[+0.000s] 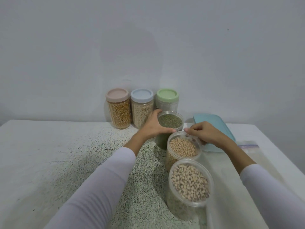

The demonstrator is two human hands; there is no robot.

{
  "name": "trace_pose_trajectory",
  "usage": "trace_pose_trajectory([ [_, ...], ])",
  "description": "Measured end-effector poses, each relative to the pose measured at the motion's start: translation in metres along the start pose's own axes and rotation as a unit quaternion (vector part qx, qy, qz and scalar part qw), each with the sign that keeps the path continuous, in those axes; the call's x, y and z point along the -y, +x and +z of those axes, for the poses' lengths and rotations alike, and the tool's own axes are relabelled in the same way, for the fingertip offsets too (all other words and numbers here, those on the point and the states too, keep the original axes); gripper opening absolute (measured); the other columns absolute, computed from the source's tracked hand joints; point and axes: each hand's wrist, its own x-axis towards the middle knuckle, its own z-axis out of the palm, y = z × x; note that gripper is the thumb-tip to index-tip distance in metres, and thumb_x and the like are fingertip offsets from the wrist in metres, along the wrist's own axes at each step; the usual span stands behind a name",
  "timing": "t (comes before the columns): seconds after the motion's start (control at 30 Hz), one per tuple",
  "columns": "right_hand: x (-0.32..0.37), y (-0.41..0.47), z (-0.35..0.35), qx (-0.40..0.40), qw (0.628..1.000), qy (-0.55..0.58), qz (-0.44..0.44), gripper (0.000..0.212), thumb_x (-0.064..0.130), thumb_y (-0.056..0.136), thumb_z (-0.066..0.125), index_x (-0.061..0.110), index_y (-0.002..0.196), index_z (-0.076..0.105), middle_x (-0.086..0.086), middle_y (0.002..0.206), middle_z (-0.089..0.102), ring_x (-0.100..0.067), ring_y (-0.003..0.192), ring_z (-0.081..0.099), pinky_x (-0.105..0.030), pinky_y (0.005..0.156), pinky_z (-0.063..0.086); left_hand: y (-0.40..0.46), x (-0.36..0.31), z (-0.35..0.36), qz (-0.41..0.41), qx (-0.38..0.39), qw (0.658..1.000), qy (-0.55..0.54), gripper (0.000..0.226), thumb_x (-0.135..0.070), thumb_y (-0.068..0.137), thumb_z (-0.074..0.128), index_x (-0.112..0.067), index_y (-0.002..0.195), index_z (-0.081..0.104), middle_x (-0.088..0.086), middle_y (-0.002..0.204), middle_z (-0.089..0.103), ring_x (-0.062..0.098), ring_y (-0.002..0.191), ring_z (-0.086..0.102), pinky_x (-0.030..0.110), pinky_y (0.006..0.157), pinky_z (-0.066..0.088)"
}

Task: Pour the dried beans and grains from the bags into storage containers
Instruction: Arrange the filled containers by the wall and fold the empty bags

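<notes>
Meanwhile, the left hand (152,125) curls around the upright, lidless clear plastic jar of green mung beans (170,128) at the far end of the table (49,154), while the right hand (203,134), fingers loosely bent, touches the neighbouring chickpea jar (182,149) just nearer.

Soft, even, rather dim light fills the scene, with a cool grey cast on the wall (148,38). No hard shadows; only faint dark patches lie on the surface (41,154) to the left of the open jars (189,180), which suggests light from the right. A pale glare washes out the near right of the surface. The picture is slightly soft throughout, the speckled texture smeared into noise. Wide-angle distortion bows the far edge of the surface and stretches the sleeves (92,192) at the near corners.
</notes>
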Motion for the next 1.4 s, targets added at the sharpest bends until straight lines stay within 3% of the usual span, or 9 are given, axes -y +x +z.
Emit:
trace_pose_trajectory([
  [0.13, 0.006, -0.007, -0.001, 0.048, 0.999, -0.015, 0.003, 0.038, 0.042, 0.084, 0.066, 0.004, 0.084, 0.070, -0.011, 0.056, 0.056, -0.017, 0.041, 0.049, -0.021, 0.040, 0.040, -0.014, 0.009, -0.008, -0.015, -0.001, 0.999, -0.031, 0.117, -0.064, 0.051, 0.078, -0.020, 0.145, 0.024, 0.007, 0.144, 0.033, 0.023, 0.129, 0.042, 0.048, 0.108, 0.038],
  [0.3, 0.017, -0.015, 0.009, 0.094, 0.994, 0.051, 0.007, 0.027, 0.029, 0.086, 0.067, 0.003, 0.080, 0.065, -0.011, 0.056, 0.062, -0.021, 0.047, 0.060, -0.024, 0.049, 0.048, -0.048, 0.016, -0.020, -0.009, 0.035, 0.996, -0.086, 0.062, -0.048, 0.084, 0.061, -0.011, 0.129, 0.042, -0.001, 0.115, 0.052, 0.012, 0.103, 0.055, 0.023, 0.077, 0.052],
  [0.43, 0.030, -0.022, 0.026, 0.189, 0.974, 0.121, -0.014, 0.012, 0.009, 0.089, 0.062, 0.000, 0.095, 0.067, -0.015, 0.087, 0.071, -0.021, 0.074, 0.070, -0.022, 0.069, 0.057, -0.068, 0.020, -0.023, -0.001, 0.068, 0.993, -0.097, 0.060, -0.049, 0.081, 0.066, -0.017, 0.129, 0.048, -0.003, 0.119, 0.056, 0.013, 0.106, 0.057, 0.021, 0.079, 0.050],
  [0.63, 0.050, -0.033, 0.041, 0.302, 0.950, 0.037, -0.072, 0.043, 0.019, 0.087, 0.066, 0.017, 0.128, 0.056, -0.001, 0.121, 0.066, -0.016, 0.112, 0.062, -0.033, 0.097, 0.049, -0.086, 0.029, -0.054, -0.027, 0.085, 0.989, -0.115, 0.052, -0.019, 0.072, 0.079, -0.023, 0.119, 0.057, -0.003, 0.112, 0.062, 0.015, 0.101, 0.061, 0.028, 0.078, 0.055],
  [0.83, 0.055, -0.060, 0.032, 0.235, 0.965, -0.056, -0.099, 0.044, 0.034, 0.087, 0.065, 0.027, 0.128, 0.053, 0.009, 0.129, 0.057, -0.007, 0.119, 0.054, -0.035, 0.107, 0.040, -0.095, 0.041, -0.064, -0.061, -0.053, 0.989, -0.127, 0.041, -0.017, 0.075, 0.075, -0.022, 0.113, 0.059, -0.003, 0.112, 0.060, 0.021, 0.102, 0.061, 0.022, 0.063, 0.054],
  [1.0, 0.057, -0.093, 0.025, 0.294, 0.910, -0.283, -0.071, 0.096, 0.045, 0.070, 0.078, 0.044, 0.145, 0.018, 0.006, 0.154, 0.007, -0.018, 0.142, 0.014, -0.034, 0.110, 0.025, -0.098, 0.050, -0.070, -0.092, -0.179, 0.977, -0.062, 0.056, -0.025, 0.082, 0.071, -0.012, 0.131, 0.050, 0.008, 0.130, 0.055, 0.027, 0.112, 0.056, 0.031, 0.079, 0.049],
  [1.1, 0.056, -0.107, 0.038, 0.285, 0.893, -0.345, -0.038, 0.108, 0.042, 0.059, 0.086, 0.054, 0.139, 0.014, 0.007, 0.146, 0.012, -0.023, 0.138, 0.017, -0.048, 0.109, 0.033, -0.104, 0.046, -0.068, -0.024, -0.171, 0.982, 0.071, 0.061, -0.040, 0.084, 0.066, -0.014, 0.136, 0.047, 0.008, 0.139, 0.046, 0.027, 0.123, 0.048, 0.042, 0.094, 0.046],
  [1.23, 0.059, -0.107, 0.049, 0.199, 0.923, -0.321, -0.075, 0.094, 0.035, 0.057, 0.087, 0.048, 0.132, 0.032, 0.007, 0.125, 0.023, -0.019, 0.125, 0.029, -0.044, 0.102, 0.042, -0.113, 0.043, -0.075, 0.028, -0.052, 0.968, 0.244, 0.103, -0.077, 0.059, 0.063, -0.020, 0.141, 0.039, 0.005, 0.145, 0.037, 0.025, 0.131, 0.036, 0.053, 0.105, 0.037],
  [1.4, 0.073, -0.096, 0.082, 0.114, 0.950, -0.260, -0.133, 0.091, 0.030, 0.063, 0.081, 0.028, 0.140, 0.031, 0.003, 0.129, 0.025, -0.016, 0.123, 0.027, -0.042, 0.101, 0.042, -0.115, 0.053, -0.079, 0.037, -0.119, 0.955, 0.268, 0.092, -0.055, 0.064, 0.079, -0.018, 0.139, 0.042, 0.005, 0.143, 0.039, 0.026, 0.129, 0.033, 0.042, 0.103, 0.035],
])
